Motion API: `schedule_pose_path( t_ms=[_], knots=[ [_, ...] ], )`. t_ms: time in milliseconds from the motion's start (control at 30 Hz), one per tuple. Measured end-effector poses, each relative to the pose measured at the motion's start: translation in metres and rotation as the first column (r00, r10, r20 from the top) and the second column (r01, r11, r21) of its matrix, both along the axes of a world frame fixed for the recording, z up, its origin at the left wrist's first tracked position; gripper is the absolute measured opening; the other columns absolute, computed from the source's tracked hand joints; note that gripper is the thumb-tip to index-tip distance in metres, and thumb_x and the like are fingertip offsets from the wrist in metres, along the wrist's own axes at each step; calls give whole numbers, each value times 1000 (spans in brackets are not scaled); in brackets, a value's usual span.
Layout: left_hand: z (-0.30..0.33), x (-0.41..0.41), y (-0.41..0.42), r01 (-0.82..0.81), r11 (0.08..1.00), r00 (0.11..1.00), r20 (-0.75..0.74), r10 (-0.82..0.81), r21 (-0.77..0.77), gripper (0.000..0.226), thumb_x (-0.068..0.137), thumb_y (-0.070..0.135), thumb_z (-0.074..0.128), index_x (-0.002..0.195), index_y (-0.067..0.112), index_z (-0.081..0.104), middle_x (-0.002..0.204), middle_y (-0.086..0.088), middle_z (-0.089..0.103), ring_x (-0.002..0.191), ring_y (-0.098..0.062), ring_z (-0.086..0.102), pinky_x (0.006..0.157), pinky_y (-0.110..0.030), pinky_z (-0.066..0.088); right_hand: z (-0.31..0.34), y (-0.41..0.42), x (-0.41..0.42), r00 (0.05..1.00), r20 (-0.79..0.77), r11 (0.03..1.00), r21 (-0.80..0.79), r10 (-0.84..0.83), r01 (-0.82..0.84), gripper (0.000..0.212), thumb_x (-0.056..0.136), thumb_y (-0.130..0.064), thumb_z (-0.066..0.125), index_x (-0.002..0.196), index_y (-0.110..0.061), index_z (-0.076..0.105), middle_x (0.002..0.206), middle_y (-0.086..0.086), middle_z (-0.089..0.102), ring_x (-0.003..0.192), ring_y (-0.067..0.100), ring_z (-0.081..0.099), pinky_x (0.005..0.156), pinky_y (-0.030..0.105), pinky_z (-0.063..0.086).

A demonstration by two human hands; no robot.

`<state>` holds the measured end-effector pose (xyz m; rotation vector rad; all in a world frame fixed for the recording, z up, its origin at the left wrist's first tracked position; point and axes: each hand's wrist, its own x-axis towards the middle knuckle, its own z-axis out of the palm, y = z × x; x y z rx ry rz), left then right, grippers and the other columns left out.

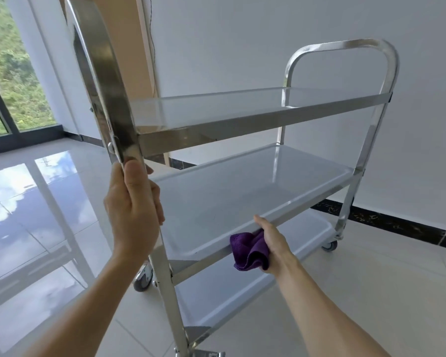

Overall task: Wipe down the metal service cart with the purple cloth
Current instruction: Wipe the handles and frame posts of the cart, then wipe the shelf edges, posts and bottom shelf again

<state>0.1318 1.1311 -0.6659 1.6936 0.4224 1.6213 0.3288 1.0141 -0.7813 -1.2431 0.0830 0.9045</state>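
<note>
**Brace the frame, wipe the rail**

Your left hand (133,210) clamps the shiny three-shelf metal service cart (242,117) by its upright, stopping it rolling. Your right hand (273,243) pinches the bunched purple cloth (247,251) against the middle shelf's front rail, thumb hooked above.

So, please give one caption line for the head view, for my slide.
Left hand grips the cart's upright post while the right hand presses the purple cloth against the middle shelf's front rim.
</note>
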Motion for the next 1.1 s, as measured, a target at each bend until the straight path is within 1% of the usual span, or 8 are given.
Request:
schedule_pose_path(
  t_ms=[233, 467, 600, 667, 733, 867, 1033, 1100],
  knots=[
    [5, 13, 8, 109, 993, 994, -7, -110, -55, 46, 98, 65, 28, 85, 25, 48, 56, -3, 47, 39, -26, 43, 34, -23, 39, 4, -25, 10, 997, -6, 997, 23, -79, 79, 55, 78, -37, 81, 113, -2, 57, 106, 18, 63, 93, 40, 67, 82, 67, 53],
    [6, 41, 3, 210, 975, 977, -9, -212, -77, 57, 91, 73, 31, 83, 18, 45, 57, -12, 44, 42, -39, 39, 33, -31, 36, 4, -58, 17, 984, 8, 984, 15, -176, 176, 53, 82, -35, 77, 118, -3, 56, 103, 16, 61, 89, 37, 64, 89, 64, 52],
    [7, 57, 3, 307, 948, 950, -34, -310, -85, 65, 94, 69, 30, 88, 6, 44, 61, -18, 43, 47, -45, 39, 35, -28, 39, 5, -81, 21, 985, 36, 985, -1, -172, 172, 54, 83, -37, 76, 117, 0, 58, 99, 15, 61, 83, 35, 65, 75, 54, 60],
    [7, 66, 1, 341, 936, 936, -63, -347, -83, 62, 96, 64, 28, 87, 5, 43, 60, -17, 44, 47, -44, 41, 36, -28, 41, 6, -92, 24, 980, 37, 981, 7, -195, 195, 52, 84, -37, 75, 115, 1, 59, 97, 14, 61, 79, 33, 65, 65, 46, 61],
    [9, 76, -2, 374, 923, 920, -93, -381, -92, 58, 98, 61, 26, 83, 7, 42, 57, -10, 46, 44, -38, 43, 37, -29, 42, 7, -102, 28, 979, 24, 979, 26, -201, 200, 49, 86, -37, 74, 113, 2, 59, 95, 14, 60, 77, 33, 64, 70, 49, 61],
    [12, 95, -7, 433, 891, 879, -154, -450, -134, 58, 94, 67, 26, 80, 13, 39, 56, 1, 45, 46, -26, 44, 41, -34, 42, 17, -123, 38, 991, 14, 991, 20, -135, 134, 48, 91, -41, 67, 104, 5, 60, 71, 11, 64, 57, 29, 66, 56, 37, 58],
    [15, 107, -11, 471, 870, 843, -216, -493, -146, 58, 96, 64, 23, 82, 10, 39, 55, 4, 46, 47, -24, 48, 45, -33, 45, 17, -144, 34, 990, 78, 993, -26, -116, 118, 55, 88, -43, 71, 109, 8, 64, 91, 18, 70, 77, 35, 69, 75, 46, 59],
    [18, 108, -12, 494, 859, 822, -251, -511, -133, 59, 98, 62, 22, 83, 8, 40, 58, -2, 47, 48, -24, 51, 51, -36, 48, 19, -156, 28, 989, 124, 994, -62, -84, 92, 47, 88, -36, 72, 105, 8, 66, 93, 22, 74, 78, 35, 73, 72, 42, 59]
  ],
)
